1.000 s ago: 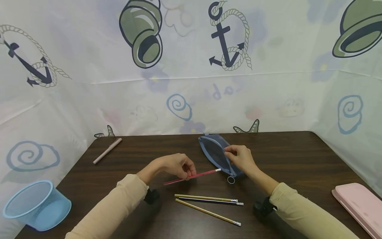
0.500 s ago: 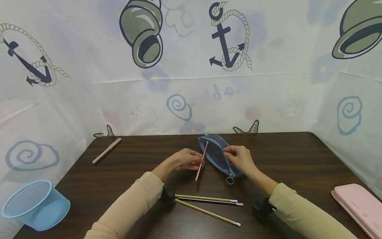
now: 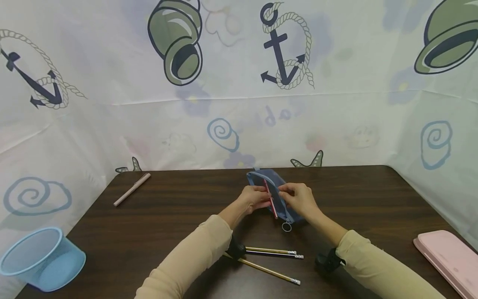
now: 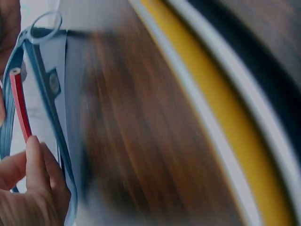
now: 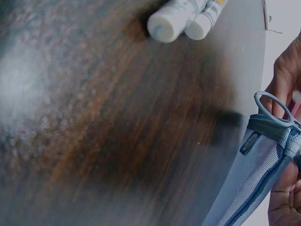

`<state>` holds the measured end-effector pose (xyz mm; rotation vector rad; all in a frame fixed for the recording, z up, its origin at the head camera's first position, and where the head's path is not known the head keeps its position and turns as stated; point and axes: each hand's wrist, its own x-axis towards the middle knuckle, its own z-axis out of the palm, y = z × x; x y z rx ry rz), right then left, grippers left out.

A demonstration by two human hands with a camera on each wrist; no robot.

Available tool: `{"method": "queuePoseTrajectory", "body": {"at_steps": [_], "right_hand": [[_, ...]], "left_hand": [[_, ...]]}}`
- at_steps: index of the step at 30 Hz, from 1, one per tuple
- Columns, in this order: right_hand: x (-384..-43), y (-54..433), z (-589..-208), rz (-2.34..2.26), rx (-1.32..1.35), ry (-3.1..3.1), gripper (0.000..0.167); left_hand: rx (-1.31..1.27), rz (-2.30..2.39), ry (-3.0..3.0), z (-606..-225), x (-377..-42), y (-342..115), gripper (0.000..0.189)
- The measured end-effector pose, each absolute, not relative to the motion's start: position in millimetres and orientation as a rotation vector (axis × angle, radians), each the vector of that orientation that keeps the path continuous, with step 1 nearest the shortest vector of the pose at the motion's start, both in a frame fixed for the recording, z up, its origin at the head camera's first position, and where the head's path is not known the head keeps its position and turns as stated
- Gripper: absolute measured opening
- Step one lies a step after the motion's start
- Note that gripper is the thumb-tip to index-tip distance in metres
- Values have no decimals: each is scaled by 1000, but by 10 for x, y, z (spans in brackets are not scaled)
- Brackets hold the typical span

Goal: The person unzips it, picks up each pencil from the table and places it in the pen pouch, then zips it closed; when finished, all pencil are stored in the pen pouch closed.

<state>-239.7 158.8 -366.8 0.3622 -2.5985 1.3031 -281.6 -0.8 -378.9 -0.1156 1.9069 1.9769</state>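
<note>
"At the mouth of the blue pouch: left hand, thumb and fingers pinching the red pencil; right hand pinching the pouch's side. Risk?"

"Slanted pencil could catch the zip; mouth could sag if the right pinch slips. Views?"

"Left wrist shows the pencil's bare blunt end; too small in head view"

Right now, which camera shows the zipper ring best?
The right wrist view: the zipper ring looks biggest and clearest there, on the blue pouch. The head view shows it tiny; the left wrist view shows it smaller and blurrier.
</note>
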Motion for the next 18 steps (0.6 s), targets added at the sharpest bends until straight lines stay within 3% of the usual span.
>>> {"method": "queuePoseTrajectory", "body": {"at_steps": [18], "right_hand": [[-2400,1571,-3661,1314,356,-2597,15]], "left_hand": [[-153,2100,1831,-3788,-2734,230,54]]}}
